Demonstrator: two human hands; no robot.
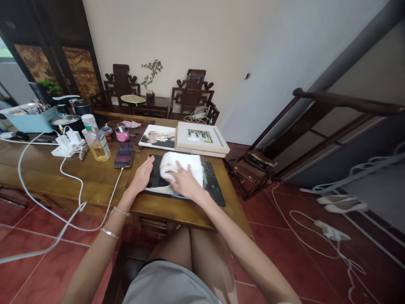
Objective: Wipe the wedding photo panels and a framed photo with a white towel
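A dark flat panel [215, 185] with faint gold marks lies near the front edge of the wooden table. On top of it my right hand [186, 181] presses a bunched white cloth [193, 163], fingers spread and bent into the fabric. My left hand [143, 174] rests at the panel's left edge, its fingers stretched out and nothing in it. A pale streak [161, 190] shows at the panel's lower left; I cannot tell what it is. The cloth and my right hand hide the panel's middle.
Behind the panel lie a framed photo [200, 136] and a photo board [152, 138]. To the left are a charging phone [124, 155], a bottle of yellow liquid [100, 147], a pink cup [122, 134] and a power strip [65, 145]. White cables [71, 226] hang off the front edge.
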